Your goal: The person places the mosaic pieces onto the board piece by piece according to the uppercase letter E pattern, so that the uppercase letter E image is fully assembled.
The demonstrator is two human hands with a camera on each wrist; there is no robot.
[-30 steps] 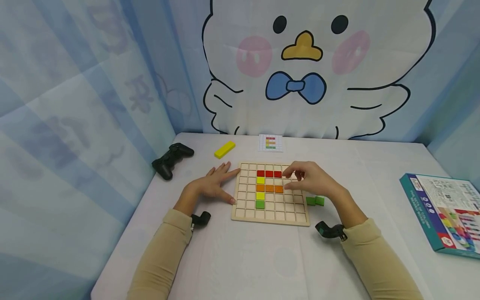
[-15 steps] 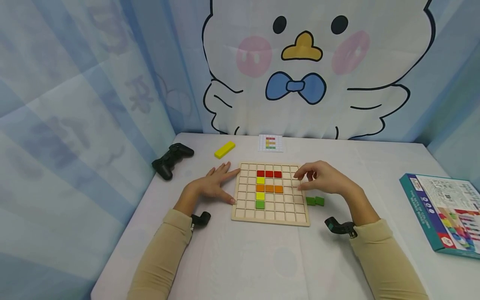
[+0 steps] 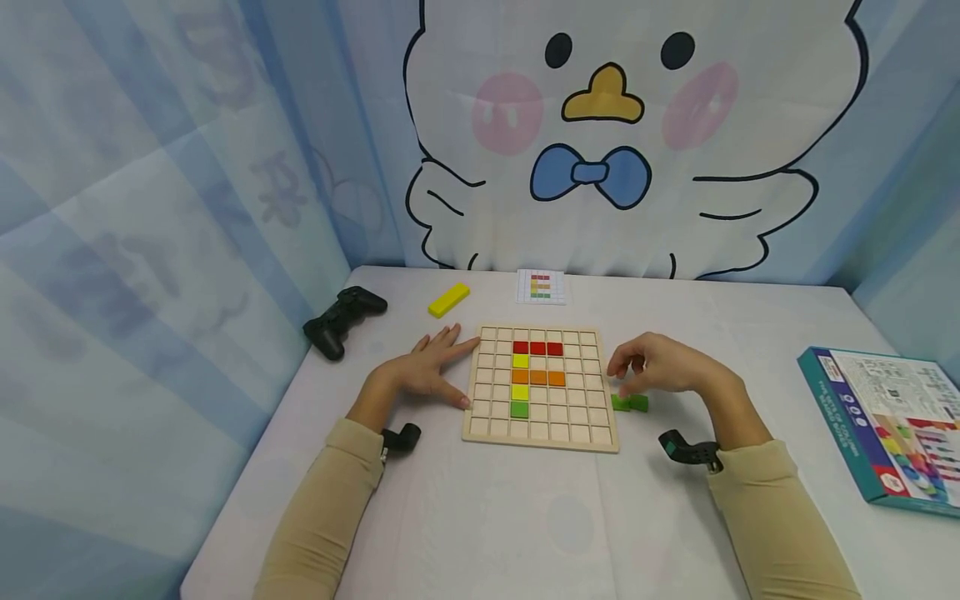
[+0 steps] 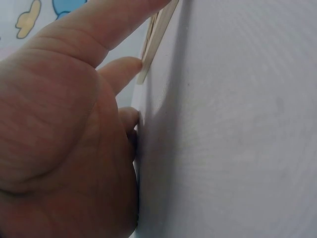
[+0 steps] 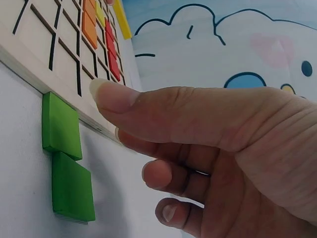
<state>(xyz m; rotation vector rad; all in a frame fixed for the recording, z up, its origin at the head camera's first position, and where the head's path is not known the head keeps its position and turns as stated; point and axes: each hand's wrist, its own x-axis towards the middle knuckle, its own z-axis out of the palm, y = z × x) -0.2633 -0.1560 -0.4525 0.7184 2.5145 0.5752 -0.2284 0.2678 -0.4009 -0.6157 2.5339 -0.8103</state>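
Observation:
A wooden grid board [image 3: 540,429] lies flat in the middle of the table. Red, yellow, orange and green square tiles sit in some of its cells. My left hand [image 3: 426,368] is spread at the board's left edge, thumb and a finger touching the frame. Just off the right edge hovers my right hand [image 3: 663,365], fingers loosely bent and holding nothing. Two green tiles [image 5: 73,186] lie on the table beside the frame, below the right thumb [image 5: 116,99]; they touch each other. In the left wrist view the palm [image 4: 54,129] covers most of the board.
A pattern card [image 3: 541,287] lies behind the board, with a yellow bar-shaped block [image 3: 449,300] to its left. A black game controller [image 3: 345,321] sits at the table's left edge. On the right is a teal-edged game box [image 3: 888,425].
My right hand has moved right, off the board and down toward the two green tiles. The left hand stays in place, and the tiles on the board look the same.

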